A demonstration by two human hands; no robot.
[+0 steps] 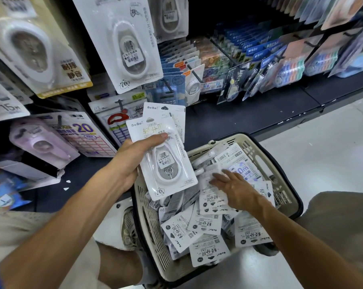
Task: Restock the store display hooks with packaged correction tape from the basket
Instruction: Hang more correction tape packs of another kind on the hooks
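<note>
Head view: left hand (128,161) at frame centre holds small stack of packs (161,151), thumb on top. Right hand (233,189), fingers relaxed, touches packs in basket (266,163), lower centre. Step: collecting. Next: pinch one more, add to stack.

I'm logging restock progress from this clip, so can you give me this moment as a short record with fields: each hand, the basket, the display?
left hand: holds a small stack of correction tape packs, thumb across the front one
right hand: reaching into the basket, fingers spread over loose packs
basket: beige plastic, on the floor, holding many packs
matching pack on hook: hangs above the left hand
stage: collecting packs, none being hung right now
</note>
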